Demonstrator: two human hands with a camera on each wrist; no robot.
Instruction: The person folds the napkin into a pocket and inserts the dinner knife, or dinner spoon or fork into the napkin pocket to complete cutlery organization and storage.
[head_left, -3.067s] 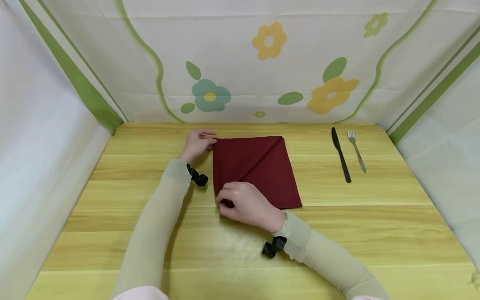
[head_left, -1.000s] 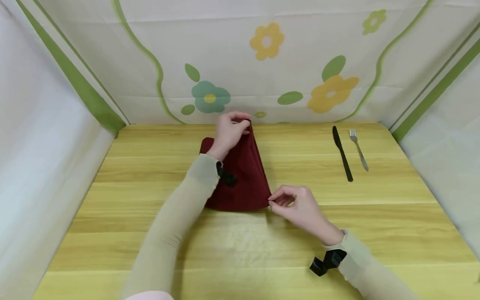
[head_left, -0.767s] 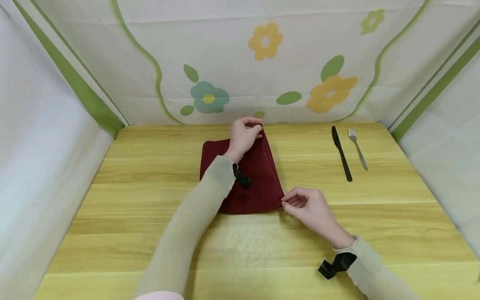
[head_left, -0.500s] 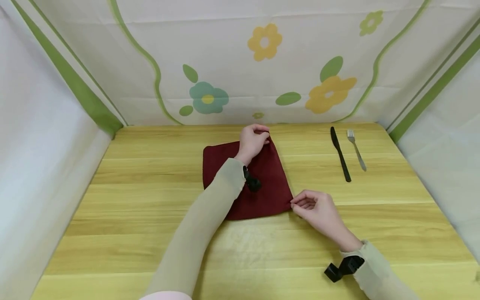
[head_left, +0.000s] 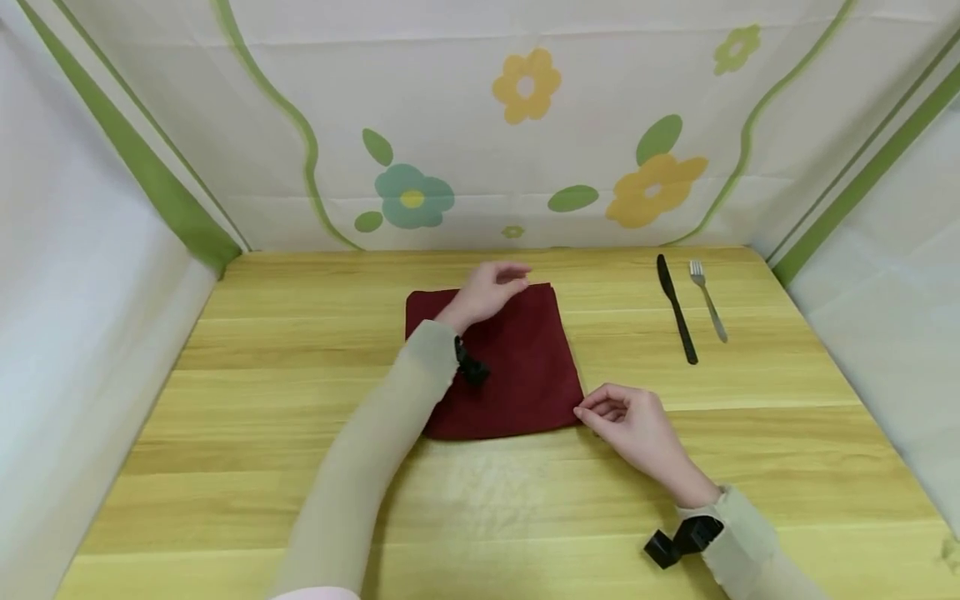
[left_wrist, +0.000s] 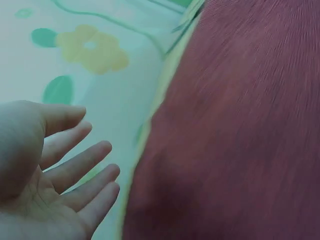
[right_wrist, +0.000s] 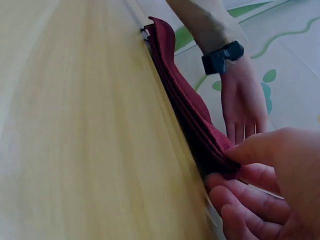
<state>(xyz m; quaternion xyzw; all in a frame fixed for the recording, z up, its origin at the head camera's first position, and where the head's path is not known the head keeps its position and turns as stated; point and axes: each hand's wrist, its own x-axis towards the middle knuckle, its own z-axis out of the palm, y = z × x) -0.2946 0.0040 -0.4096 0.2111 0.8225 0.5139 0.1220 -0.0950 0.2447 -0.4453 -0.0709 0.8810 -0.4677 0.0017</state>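
Note:
A folded dark red cloth napkin (head_left: 517,367) lies in a squarish shape on the wooden table. Its stacked layers show along the edge in the right wrist view. My right hand (head_left: 637,429) pinches the near right corner, thumb (right_wrist: 257,147) on top and fingers beneath. Over the napkin's far edge hovers my left hand (head_left: 486,292), its fingers loosely extended and holding nothing. In the left wrist view that hand (left_wrist: 65,175) is apart from the cloth. My left forearm hides part of the napkin's left side.
To the right of the napkin lie a black knife (head_left: 677,310) and a silver fork (head_left: 708,302), roughly side by side. A white curtain (head_left: 465,100) with printed flowers borders the table (head_left: 247,433) at the back and sides.
The napkin was lifted and turned over, hiding its diagonal fold line. My left hand let go of its far right corner and drew left; my right hand moved from the near left to near right corner.

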